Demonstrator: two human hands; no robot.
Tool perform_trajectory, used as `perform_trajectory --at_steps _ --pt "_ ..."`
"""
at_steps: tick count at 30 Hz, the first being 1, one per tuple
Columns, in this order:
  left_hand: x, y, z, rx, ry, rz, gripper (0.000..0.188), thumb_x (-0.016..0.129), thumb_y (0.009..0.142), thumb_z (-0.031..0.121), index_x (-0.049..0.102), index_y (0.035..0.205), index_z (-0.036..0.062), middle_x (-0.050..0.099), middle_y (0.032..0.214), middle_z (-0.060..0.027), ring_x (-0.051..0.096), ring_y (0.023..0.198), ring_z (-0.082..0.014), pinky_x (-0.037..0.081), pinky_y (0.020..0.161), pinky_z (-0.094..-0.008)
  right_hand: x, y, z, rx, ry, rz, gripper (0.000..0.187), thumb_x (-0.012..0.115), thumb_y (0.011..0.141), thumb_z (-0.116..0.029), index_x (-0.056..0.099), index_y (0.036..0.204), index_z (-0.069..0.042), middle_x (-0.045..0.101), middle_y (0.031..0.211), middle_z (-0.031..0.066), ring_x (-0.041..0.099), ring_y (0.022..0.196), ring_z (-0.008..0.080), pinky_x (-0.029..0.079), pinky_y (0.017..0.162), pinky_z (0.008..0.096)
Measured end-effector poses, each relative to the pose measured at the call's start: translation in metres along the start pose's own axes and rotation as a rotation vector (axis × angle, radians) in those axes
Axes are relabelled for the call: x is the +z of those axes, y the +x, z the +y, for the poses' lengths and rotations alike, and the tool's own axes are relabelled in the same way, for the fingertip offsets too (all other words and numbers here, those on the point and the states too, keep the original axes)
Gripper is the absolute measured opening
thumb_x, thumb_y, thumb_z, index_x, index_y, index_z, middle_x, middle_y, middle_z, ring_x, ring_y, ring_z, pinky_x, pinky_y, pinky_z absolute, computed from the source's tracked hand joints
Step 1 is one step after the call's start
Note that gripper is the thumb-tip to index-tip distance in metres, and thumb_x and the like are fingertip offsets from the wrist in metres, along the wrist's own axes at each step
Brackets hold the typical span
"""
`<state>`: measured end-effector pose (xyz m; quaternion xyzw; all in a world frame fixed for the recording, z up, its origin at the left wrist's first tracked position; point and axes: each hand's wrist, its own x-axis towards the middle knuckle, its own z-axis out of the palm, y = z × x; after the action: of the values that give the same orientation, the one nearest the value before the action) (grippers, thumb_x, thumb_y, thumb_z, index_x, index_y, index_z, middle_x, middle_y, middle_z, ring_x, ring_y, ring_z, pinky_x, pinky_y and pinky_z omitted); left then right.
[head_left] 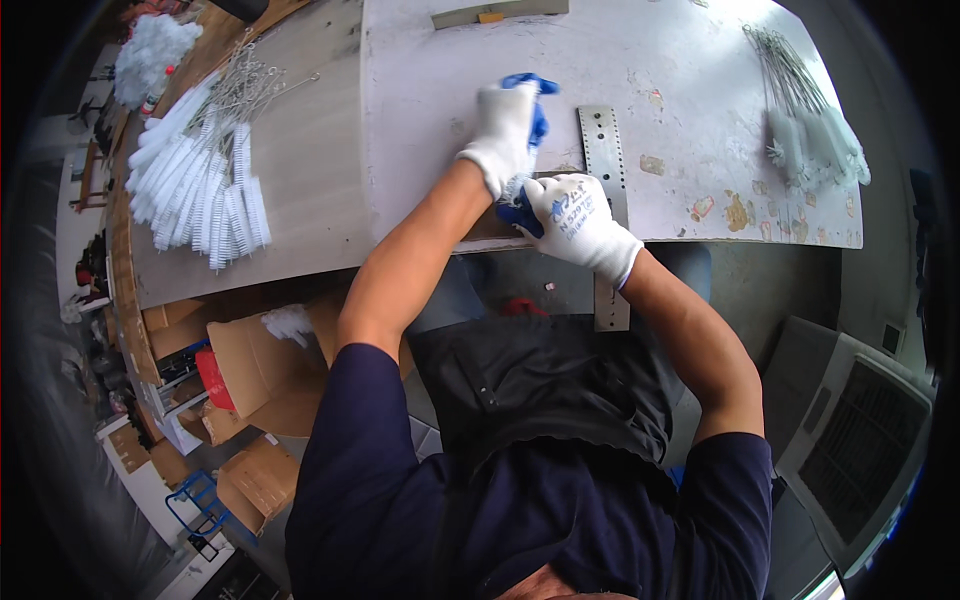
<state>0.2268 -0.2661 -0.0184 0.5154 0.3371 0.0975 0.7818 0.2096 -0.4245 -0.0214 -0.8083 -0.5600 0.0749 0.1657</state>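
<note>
Item in hand: a small white-bristled brush [513, 188], only a tuft of bristle visible, lying between the two gloved hands at the near edge of the white worktop [680, 110]; its wire stem cannot be made out. Left hand [505, 125], white knit glove with blue-coated palm: fingers curled closed, fist-like, directly above the tuft, blue fingertips [528, 82] folded over at the top; what lies inside the fist is hidden. Right hand [572, 215], same type of glove: fingers bent inward and closed toward the tuft, touching the left wrist area; whether it pinches the brush cannot be told. Just beside the right hand: perforated metal strip [605, 160], lying flat and overhanging the table edge. Far right of worktop: bundle of wire-handled white brushes [815, 140]. Left, on a grey board: large fanned heap of white twisted-wire brushes [200, 185]. Below left: open cardboard boxes [255, 365].
</note>
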Motion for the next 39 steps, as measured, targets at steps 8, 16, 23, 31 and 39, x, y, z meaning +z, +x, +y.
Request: perform_trajectory --at_steps 8,16,23,31,39 --pt "-0.044 0.012 0.002 0.289 0.249 0.113 0.020 0.056 0.097 0.014 0.072 0.103 0.0021 0.059 0.067 -0.0031 0.058 0.056 -0.0135 0.048 0.049 -0.0310 -0.007 0.023 -0.015 0.169 -0.040 -0.007 0.033 0.074 0.083 -0.039 0.064 0.086 -0.007 0.071 0.082 0.0139 0.070 0.076 0.0331 0.054 0.072 0.0447" --pt "-0.228 -0.016 0.070 0.724 0.839 0.626 0.030 0.066 0.095 0.026 0.065 0.118 0.0060 0.072 0.099 -0.0155 0.071 0.088 -0.0293 0.054 0.076 -0.0406 0.014 0.010 -0.010 0.092 -0.088 0.208 0.036 0.077 0.081 -0.039 0.064 0.088 -0.007 0.069 0.087 0.0136 0.069 0.083 0.0323 0.054 0.075 0.0446" --pt "-0.361 -0.037 0.147 0.680 1.759 1.189 0.033 0.060 0.092 0.027 0.066 0.122 0.0137 0.065 0.115 -0.0117 0.060 0.112 -0.0323 0.045 0.096 -0.0511 0.013 0.002 -0.004 0.078 0.025 0.237 0.039 0.079 0.075 -0.027 0.062 0.101 -0.004 0.066 0.096 0.0146 0.065 0.092 0.0347 0.052 0.080 0.0459" --pt "-0.379 -0.034 0.169 0.394 2.242 0.959 0.030 0.058 0.091 0.022 0.068 0.117 0.0127 0.067 0.115 -0.0145 0.063 0.108 -0.0338 0.046 0.097 -0.0494 0.021 0.005 0.005 0.136 0.114 0.294 0.035 0.077 0.077 -0.026 0.061 0.098 -0.004 0.065 0.089 0.0153 0.065 0.088 0.0367 0.051 0.076 0.0465" --pt "-0.367 -0.078 0.161 0.503 1.868 0.847 0.038 0.050 0.093 0.021 0.063 0.127 0.0082 0.065 0.124 -0.0247 0.063 0.115 -0.0414 0.048 0.097 -0.0518 0.009 0.005 -0.006 0.150 0.113 0.307 0.032 0.077 0.080 -0.031 0.059 0.089 -0.006 0.066 0.085 0.0138 0.066 0.085 0.0349 0.051 0.074 0.0456"
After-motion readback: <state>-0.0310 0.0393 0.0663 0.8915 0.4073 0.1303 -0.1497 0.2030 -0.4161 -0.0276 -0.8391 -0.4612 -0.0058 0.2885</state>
